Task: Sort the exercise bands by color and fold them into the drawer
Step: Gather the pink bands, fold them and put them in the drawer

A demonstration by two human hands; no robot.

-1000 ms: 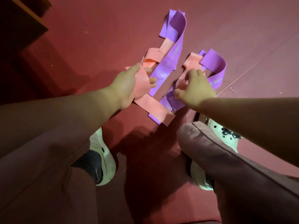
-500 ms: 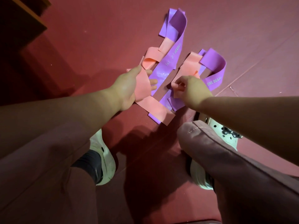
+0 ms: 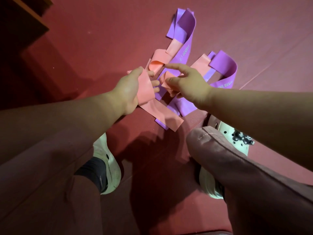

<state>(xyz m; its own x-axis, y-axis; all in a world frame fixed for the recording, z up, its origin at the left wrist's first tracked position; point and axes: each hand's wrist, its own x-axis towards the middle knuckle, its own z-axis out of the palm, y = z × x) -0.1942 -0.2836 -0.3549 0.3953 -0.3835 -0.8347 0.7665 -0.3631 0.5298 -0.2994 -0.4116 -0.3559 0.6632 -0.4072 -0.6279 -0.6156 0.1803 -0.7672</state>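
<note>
Dim, warm light tints everything red. It falls from above onto the backs of my left hand [image 3: 128, 92] and right hand [image 3: 189, 85], and my arms throw a wide, soft shadow on the floor [image 3: 101, 39] below them. The purple bands [image 3: 188, 28] and pink band [image 3: 162, 114] are brightest and sharp. The top left corner sinks to black. My forearms and legs swell at the edges, slightly soft.

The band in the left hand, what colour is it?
Salmon pink; the head view shows the band gripped in the left hand.
</note>
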